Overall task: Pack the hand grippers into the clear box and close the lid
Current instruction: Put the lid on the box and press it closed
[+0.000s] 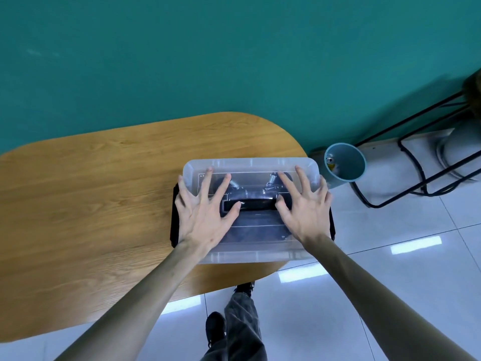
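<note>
I'm pressing my spread left hand (201,217) and right hand (303,212) flat on the translucent plastic lid (251,164) over the black spring hand grippers (250,201); next I judge the black side latches (175,217) need snapping.

A rounded wooden table (104,194) stands on glossy white floor tiles (390,256) against a teal wall (182,61).

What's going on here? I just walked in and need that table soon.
A person is pressing both hands flat on the lid of a clear box on the wooden table: left hand, right hand. Hand grippers with springs show through the lid. Black side latches may remain unfastened.
</note>
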A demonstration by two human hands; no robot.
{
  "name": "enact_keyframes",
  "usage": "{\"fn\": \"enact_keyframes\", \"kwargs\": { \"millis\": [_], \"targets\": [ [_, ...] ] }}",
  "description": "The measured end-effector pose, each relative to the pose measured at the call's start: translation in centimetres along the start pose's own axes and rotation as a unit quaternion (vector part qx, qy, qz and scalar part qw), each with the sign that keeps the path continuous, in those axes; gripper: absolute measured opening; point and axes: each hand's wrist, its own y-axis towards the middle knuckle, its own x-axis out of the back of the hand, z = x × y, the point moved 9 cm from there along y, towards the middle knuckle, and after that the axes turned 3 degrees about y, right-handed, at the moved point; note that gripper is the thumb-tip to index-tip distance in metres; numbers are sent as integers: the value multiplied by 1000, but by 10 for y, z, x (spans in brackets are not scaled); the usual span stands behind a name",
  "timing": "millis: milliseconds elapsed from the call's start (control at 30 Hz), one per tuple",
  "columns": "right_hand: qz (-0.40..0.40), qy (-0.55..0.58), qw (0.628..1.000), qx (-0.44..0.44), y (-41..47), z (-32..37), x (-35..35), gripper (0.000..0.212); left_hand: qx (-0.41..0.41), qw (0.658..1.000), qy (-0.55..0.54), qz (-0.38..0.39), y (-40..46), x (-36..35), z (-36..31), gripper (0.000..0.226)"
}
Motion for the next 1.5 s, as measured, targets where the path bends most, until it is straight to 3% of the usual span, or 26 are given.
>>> {"fn": "enact_keyframes", "kwargs": {
  "millis": [867,1367,1500],
  "targets": [
    [48,-73,994,61,-1,4,-4,68,-33,999,27,18,6,6,-5,73],
    [48,-39,996,60,-1,2,-1,63,-33,999,18,31,4,6,-5,74],
    [42,1,999,2,-9,-18,-1,61,5,999,-24,32,-12,-1,19,74]
  ]
}}
